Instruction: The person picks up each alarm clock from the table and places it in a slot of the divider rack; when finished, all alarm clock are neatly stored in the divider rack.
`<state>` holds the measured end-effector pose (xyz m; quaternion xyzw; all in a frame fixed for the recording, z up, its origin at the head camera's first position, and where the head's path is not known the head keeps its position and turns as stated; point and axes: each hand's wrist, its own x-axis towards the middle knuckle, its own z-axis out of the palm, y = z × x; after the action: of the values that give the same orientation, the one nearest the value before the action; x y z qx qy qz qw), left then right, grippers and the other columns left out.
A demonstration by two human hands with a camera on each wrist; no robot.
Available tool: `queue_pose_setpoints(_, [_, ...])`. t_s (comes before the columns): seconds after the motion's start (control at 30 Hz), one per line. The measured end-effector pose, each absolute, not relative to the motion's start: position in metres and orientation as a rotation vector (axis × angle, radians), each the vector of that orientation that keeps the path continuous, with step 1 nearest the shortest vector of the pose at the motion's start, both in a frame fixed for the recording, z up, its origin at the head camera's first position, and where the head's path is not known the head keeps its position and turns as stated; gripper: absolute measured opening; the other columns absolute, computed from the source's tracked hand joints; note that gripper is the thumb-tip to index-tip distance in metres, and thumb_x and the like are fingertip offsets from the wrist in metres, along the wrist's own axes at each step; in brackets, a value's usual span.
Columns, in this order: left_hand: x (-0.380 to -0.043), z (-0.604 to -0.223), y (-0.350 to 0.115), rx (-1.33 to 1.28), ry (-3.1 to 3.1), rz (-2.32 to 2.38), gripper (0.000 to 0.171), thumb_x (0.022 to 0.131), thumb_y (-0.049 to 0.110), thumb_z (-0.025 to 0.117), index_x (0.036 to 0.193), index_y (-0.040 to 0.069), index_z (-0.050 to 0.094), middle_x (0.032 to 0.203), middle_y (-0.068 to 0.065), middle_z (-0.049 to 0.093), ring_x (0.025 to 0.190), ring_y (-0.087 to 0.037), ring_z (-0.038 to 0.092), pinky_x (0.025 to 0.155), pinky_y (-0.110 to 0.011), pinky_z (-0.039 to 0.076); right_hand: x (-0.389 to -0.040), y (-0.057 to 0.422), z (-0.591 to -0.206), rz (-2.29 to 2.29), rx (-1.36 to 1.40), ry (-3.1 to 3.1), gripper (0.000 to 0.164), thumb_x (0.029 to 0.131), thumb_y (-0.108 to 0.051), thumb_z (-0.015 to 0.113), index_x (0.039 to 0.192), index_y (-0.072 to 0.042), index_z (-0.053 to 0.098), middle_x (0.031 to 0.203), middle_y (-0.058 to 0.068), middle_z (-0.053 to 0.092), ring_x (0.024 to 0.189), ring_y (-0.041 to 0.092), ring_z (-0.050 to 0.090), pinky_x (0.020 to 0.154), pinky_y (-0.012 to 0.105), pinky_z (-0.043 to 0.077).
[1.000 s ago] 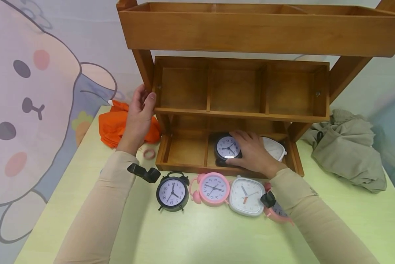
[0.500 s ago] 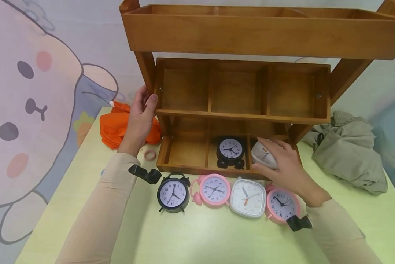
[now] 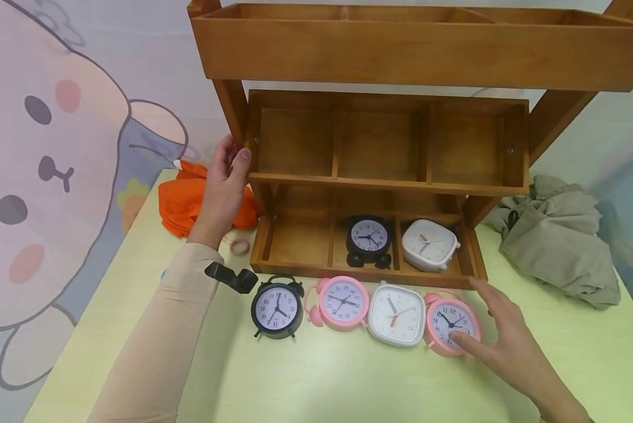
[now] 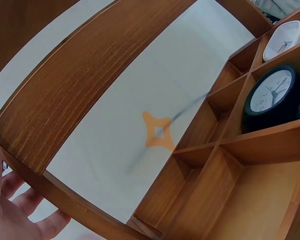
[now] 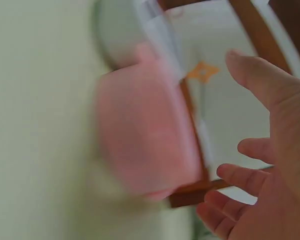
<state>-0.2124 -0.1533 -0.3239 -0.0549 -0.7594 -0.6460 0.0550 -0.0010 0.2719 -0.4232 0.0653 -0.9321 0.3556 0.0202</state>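
Holding my right hand (image 3: 517,343) open at the right end of a row, I am hanging spread thumb and fingers about the pink clock (image 3: 448,320). My thumb is showing over the lower part of its face; I am gripping nothing with this hand, and whether the thumb is touching I cannot tell. For a good hold, I am thinking, thumb and fingertips should be meeting the thick rim from opposite sides, pressing on the case rather than the face, without nudging the white clock (image 3: 396,320) just beside it. The pink clock is lying face up on the table (image 3: 337,382), its numbers reading upright; it is showing a round pink case, a pale face, dark numbers and hands, a pink bell at the upper left. Further left, another pink clock (image 3: 343,302) and a black clock (image 3: 276,309) are lying in the same row.

Beyond them, a second black clock (image 3: 369,237) is sitting bells-down in the bottom tray's (image 3: 295,244) middle compartment, and a second white clock (image 3: 427,244) is resting tilted in the right one. Farther back, I am gripping the wooden shelf (image 3: 417,53) by its left end with my left hand (image 3: 225,188).
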Motion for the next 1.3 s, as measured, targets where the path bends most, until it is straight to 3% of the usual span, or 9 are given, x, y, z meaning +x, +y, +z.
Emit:
queue_pose_setpoints(0.1, [-0.213,-0.324,-0.154,-0.159,-2.301,-1.96,0.054,0.103,0.04,0.048,0.152,0.027,0.03,0.155,0.002,0.038,0.141,-0.02,0.041,0.115,-0.044,0.039,0.005,0.272,-0.44,1.146,0.209,-2.91,0.096,0.074,-0.027,0.087,0.15,-0.002,0.033,0.148,0.027,0.039,0.132,0.051,0.033,0.097,0.07,0.033])
queue_pose_setpoints(0.2, [-0.213,-0.326,-0.154,-0.152,-2.3,-1.961,0.054,0.102,0.041,0.049,0.152,0.028,0.03,0.155,0.002,0.039,0.141,-0.02,0.041,0.114,-0.043,0.039,0.008,0.272,-0.45,1.157,0.185,-2.93,0.096,0.073,-0.032,0.087,0.149,-0.004,0.034,0.146,0.025,0.041,0.131,0.049,0.032,0.099,0.073,0.028])
queue_pose_setpoints(0.37, [-0.213,-0.327,-0.155,-0.141,-2.305,-1.957,0.054,0.102,0.041,0.049,0.152,0.029,0.03,0.155,0.003,0.039,0.141,-0.02,0.041,0.114,-0.043,0.039,0.01,0.271,-0.454,1.141,0.153,-2.927,0.091,0.073,-0.035,0.087,0.146,-0.009,0.039,0.143,0.018,0.045,0.126,0.038,0.034,0.097,0.058,0.028])
queue_pose_setpoints(0.53, [-0.214,-0.327,-0.154,-0.145,-2.297,-1.975,0.055,0.102,0.04,0.049,0.152,0.027,0.031,0.155,0.002,0.039,0.141,-0.02,0.041,0.114,-0.044,0.039,0.013,0.27,-0.455,1.163,0.061,-2.929,0.089,0.07,-0.037,0.089,0.141,-0.008,0.045,0.139,0.017,0.05,0.124,0.037,0.037,0.095,0.058,0.033])
queue_pose_setpoints(0.6, [-0.214,-0.326,-0.153,-0.146,-2.294,-1.986,0.055,0.102,0.04,0.05,0.152,0.027,0.031,0.155,0.001,0.039,0.141,-0.02,0.041,0.115,-0.044,0.039,0.016,0.272,-0.453,1.149,-0.003,-2.935,0.089,0.069,-0.038,0.09,0.14,-0.007,0.046,0.136,0.016,0.051,0.12,0.033,0.041,0.094,0.05,0.039])
queue_pose_setpoints(0.8, [-0.213,-0.326,-0.153,-0.154,-2.293,-1.988,0.055,0.103,0.038,0.049,0.152,0.026,0.03,0.155,0.001,0.038,0.141,-0.02,0.041,0.115,-0.043,0.038,0.022,0.282,-0.434,1.046,-0.077,-2.916,0.088,0.07,-0.035,0.09,0.141,-0.009,0.045,0.136,0.012,0.05,0.109,0.004,0.041,0.075,0.017,0.043])
queue_pose_setpoints(0.97, [-0.212,-0.326,-0.154,-0.156,-2.3,-1.981,0.056,0.102,0.04,0.049,0.153,0.027,0.029,0.155,0.002,0.038,0.141,-0.019,0.04,0.116,-0.043,0.038,0.015,0.273,-0.41,1.124,0.007,-2.826,0.087,0.071,-0.028,0.09,0.144,-0.02,0.045,0.141,0.004,0.047,0.117,-0.013,0.031,0.083,0.008,0.036])
queue_pose_setpoints(1.17, [-0.212,-0.324,-0.153,-0.147,-2.309,-1.973,0.056,0.102,0.04,0.049,0.153,0.026,0.029,0.155,0.0,0.037,0.142,-0.02,0.039,0.116,-0.043,0.037,-0.02,0.233,-0.389,1.171,0.215,-2.8,0.087,0.068,-0.03,0.092,0.142,-0.017,0.048,0.138,0.004,0.051,0.119,0.009,0.041,0.087,0.022,0.043])
queue_pose_setpoints(1.3, [-0.213,-0.323,-0.154,-0.143,-2.304,-1.981,0.055,0.103,0.038,0.049,0.153,0.025,0.029,0.155,-0.001,0.038,0.142,-0.021,0.04,0.116,-0.044,0.037,-0.053,0.201,-0.381,1.206,0.333,-2.836,0.088,0.068,-0.039,0.091,0.14,-0.014,0.048,0.141,0.008,0.05,0.126,0.026,0.043,0.098,0.047,0.047])
